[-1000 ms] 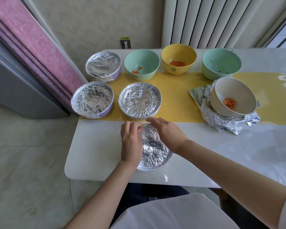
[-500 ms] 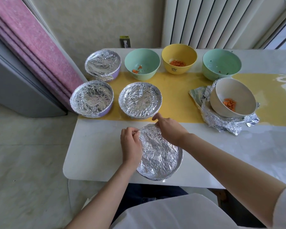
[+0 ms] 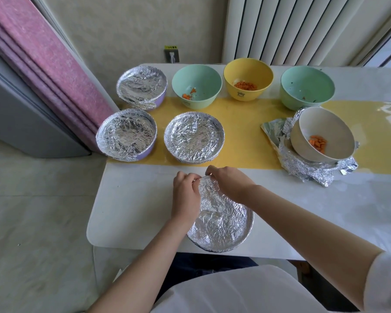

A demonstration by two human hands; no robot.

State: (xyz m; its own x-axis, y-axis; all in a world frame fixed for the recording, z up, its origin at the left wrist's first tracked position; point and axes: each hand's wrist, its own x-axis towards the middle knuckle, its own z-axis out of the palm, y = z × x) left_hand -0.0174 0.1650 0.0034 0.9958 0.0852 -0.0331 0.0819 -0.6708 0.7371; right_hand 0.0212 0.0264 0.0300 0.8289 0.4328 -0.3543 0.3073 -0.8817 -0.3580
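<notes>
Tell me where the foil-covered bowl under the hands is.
Head view, centre: the foil-covered bowl sits at the near edge of the table, left hand and right hand pinching its far rim, short of the yellow runner.

Both my hands, left and right, pinch the foil-covered bowl far rim, just below the yellow runner.

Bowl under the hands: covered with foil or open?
Covered. Crumpled foil spans the whole top, rim to rim; left hand and right hand pinch its far edge.
</notes>
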